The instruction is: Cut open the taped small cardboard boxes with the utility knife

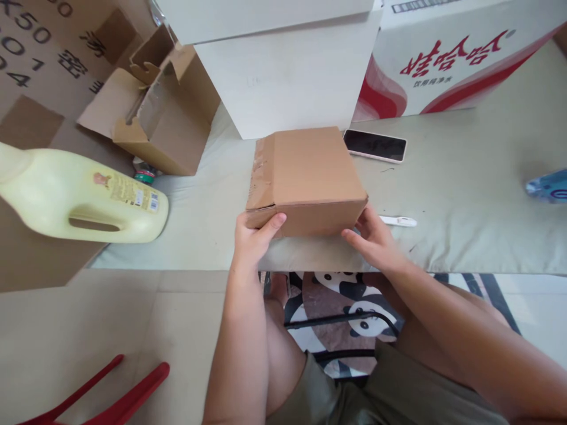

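Bare knees and olive shorts fill the bottom of the view, with both forearms reaching forward over them to the counter [465, 195], a surface under a pale grey-green cloth.

Largest of what stands on it is the white box [283, 77] at the back, next to a red-and-white printed carton [452, 59] on its right. Left of these sits an open brown carton [163, 112] with its flaps up, resting partly on flattened cardboard sheets [39, 71]. A pale yellow jug [84, 198] lies on its side at the left edge, handle toward the camera, likely laid down to keep it from tipping.

The small cardboard box [308, 177] sits closed at the near edge of the counter, directly in front of the person. The left hand [254, 236] has its grip closed on the box's near left corner, thumb lying across the front face. The right hand [376, 239] presses against the near right corner, fingers curled round the side. Held from both sides like this, the box looks steadied and squared to the person, probably so it cannot slide on the cloth.

Just behind the box on the right lies a phone [375, 145], screen up. A small white pen-like item [398, 221] lies just beside the right hand. A blue-capped bottle [549, 186] pokes in at the far right edge.
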Demonstrator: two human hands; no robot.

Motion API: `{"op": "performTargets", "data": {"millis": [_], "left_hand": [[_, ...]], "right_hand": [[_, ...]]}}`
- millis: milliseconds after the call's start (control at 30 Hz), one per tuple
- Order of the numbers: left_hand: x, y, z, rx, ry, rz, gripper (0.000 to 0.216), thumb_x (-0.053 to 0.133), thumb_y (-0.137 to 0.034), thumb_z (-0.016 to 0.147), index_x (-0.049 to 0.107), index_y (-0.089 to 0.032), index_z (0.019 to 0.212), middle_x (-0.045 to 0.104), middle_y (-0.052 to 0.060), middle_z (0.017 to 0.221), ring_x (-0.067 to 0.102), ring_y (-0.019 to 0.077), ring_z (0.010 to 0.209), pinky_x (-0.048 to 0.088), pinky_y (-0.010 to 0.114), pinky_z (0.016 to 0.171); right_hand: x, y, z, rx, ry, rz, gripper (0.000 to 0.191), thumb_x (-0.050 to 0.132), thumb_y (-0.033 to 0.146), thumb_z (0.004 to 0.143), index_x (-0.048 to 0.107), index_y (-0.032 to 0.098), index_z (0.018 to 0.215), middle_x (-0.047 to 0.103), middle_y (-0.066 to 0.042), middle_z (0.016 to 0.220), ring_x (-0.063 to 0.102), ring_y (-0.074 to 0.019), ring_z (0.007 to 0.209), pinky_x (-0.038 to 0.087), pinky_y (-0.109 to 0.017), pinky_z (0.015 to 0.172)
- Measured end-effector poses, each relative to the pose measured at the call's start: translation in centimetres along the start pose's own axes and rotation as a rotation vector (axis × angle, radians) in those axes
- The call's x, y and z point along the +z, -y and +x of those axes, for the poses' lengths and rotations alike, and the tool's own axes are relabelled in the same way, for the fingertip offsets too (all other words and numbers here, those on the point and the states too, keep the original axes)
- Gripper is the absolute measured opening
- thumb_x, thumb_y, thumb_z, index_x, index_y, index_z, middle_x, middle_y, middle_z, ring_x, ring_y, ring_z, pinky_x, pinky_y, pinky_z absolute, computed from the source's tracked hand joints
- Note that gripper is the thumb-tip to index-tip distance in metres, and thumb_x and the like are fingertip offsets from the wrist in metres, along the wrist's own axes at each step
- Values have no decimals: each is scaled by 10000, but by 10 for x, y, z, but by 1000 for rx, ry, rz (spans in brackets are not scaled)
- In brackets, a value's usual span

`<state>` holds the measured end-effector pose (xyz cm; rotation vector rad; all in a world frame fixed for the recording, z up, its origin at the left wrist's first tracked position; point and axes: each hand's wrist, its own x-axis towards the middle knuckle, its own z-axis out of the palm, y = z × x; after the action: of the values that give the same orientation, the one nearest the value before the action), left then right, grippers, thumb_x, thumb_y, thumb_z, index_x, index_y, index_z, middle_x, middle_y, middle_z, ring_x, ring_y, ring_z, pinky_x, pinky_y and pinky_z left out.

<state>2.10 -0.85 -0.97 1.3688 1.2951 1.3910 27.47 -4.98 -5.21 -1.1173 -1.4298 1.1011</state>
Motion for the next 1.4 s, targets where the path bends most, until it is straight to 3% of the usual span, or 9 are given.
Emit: {"op": "performTargets", "data": {"millis": [133, 267, 367, 533, 667, 767, 900, 1233, 1400], "left_hand": [[-2, 4, 3, -17, -197, 24, 359, 867, -538, 689, 765, -198, 741, 741, 22, 716, 744, 225, 777, 632, 368, 778], [1, 8, 6, -13, -287, -2, 350, 848, -527, 721, 778, -193, 800, 762, 33, 795, 753, 241, 910, 619, 401, 898], [5, 7, 7, 16, -322, -8, 374, 825, -536, 748, 797, -184, 872, 787, 55, 894, 747, 250, 1014, 595, 408, 974], [9, 3, 9, 53, -342, -19, 422, 812, -556, 757, 811, -183, 953, 801, 80, 1015, 734, 259, 1100, 566, 406, 1041], [9, 4, 10, 45, -332, -7, 412, 794, -542, 781, 806, -181, 980, 798, 84, 1049, 724, 266, 1138, 545, 418, 1073], [9, 5, 10, 59, -340, 10, 387, 789, -524, 791, 806, -179, 967, 797, 77, 1024, 726, 263, 1130, 541, 419, 1076], [8, 5, 9, 64, -342, 15, 367, 782, -508, 804, 808, -180, 968, 797, 77, 1017, 725, 262, 1134, 541, 417, 1077], [9, 2, 9, 24, -357, -25, 399, 807, -530, 764, 808, -182, 959, 802, 79, 1020, 718, 281, 1160, 541, 436, 1085], [7, 2, 10, 21, -355, -28, 417, 809, -533, 762, 807, -180, 983, 800, 89, 1058, 714, 283, 1172, 536, 435, 1095]], "right_hand": [[2, 0, -2, 19, 89, -128, 505, 615, 485, 940, 532, 319, 1410, 555, -99, 1518, 531, -317, 1409, 490, -572, 1129], [6, 3, -3, -29, 144, -310, 573, 620, 428, 925, 504, 314, 1474, 540, -99, 1549, 519, -342, 1422, 459, -614, 1147], [1, 5, -1, -24, 71, -335, 562, 581, 388, 940, 472, 275, 1480, 576, -130, 1501, 571, -326, 1366, 524, -562, 1084], [-18, 1, 7, -64, -171, -721, 405, 556, 288, 915, 590, 202, 1309, 647, -176, 1323, 612, -363, 1242, 488, -586, 1059], [-23, -5, 8, -34, -74, -1010, 354, 553, 286, 896, 650, 176, 1219, 632, -201, 1300, 574, -408, 1204, 484, -587, 971], [-21, -4, 8, -19, -4, -1132, 218, 505, 278, 935, 695, 198, 1006, 676, -167, 1049, 598, -357, 998, 488, -504, 845], [-23, -2, 7, -2, 4, -1129, 202, 454, 260, 968, 644, 227, 908, 665, -125, 872, 574, -303, 857, 437, -407, 710], [-33, 11, 7, -46, -79, -1082, 304, 502, 164, 769, 617, 186, 1050, 650, -148, 985, 579, -332, 913, 442, -458, 809], [-42, 19, -2, 108, -99, -1199, 293, 538, 235, 782, 634, 192, 1056, 645, -153, 1008, 577, -345, 924, 428, -459, 791]]}}
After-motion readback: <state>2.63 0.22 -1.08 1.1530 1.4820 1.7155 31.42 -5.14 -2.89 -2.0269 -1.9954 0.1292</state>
